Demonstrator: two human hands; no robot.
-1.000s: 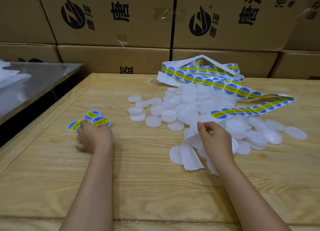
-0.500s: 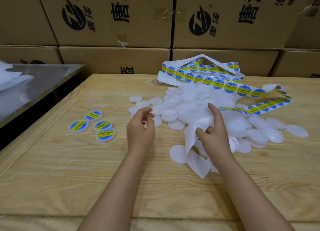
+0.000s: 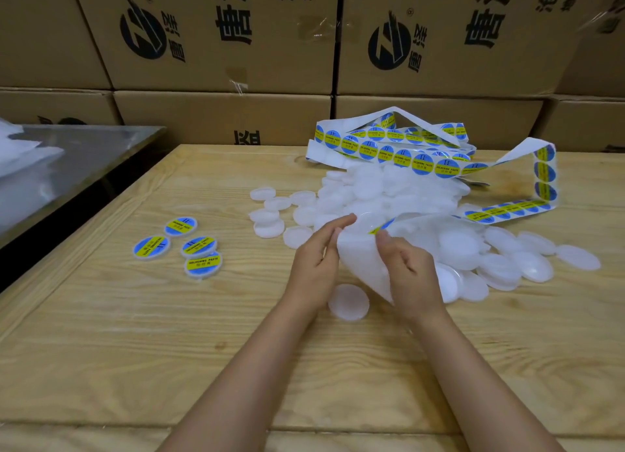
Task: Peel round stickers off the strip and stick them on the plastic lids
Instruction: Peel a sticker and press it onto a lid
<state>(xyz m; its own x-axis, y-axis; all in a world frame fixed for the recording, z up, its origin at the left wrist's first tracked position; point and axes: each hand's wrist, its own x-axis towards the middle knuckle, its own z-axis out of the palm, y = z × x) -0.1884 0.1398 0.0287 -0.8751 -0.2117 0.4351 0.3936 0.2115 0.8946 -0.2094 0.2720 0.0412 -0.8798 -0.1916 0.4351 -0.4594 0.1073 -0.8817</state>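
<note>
A long white backing strip [image 3: 507, 211] carrying round blue-and-yellow stickers loops over a heap of plain white plastic lids [image 3: 399, 194] at the middle right of the wooden table. My right hand [image 3: 411, 265] grips the peeled white end of the strip. My left hand [image 3: 316, 255] reaches in from the left, its fingertips touching the strip's edge beside the nearest sticker [image 3: 382, 227]. Several lids with stickers on them [image 3: 184, 245] lie together to the left. One plain lid [image 3: 348, 302] lies between my wrists.
Stacked cardboard boxes [image 3: 236, 45] form a wall behind the table. A metal table [image 3: 84, 154] with white plastic bags stands to the left across a dark gap. More folded strip [image 3: 389, 140] lies at the back of the heap.
My left hand left the stickered lids and moved right to the strip. My right hand lifted the strip's end, and the far loop of strip rose and shifted right.
</note>
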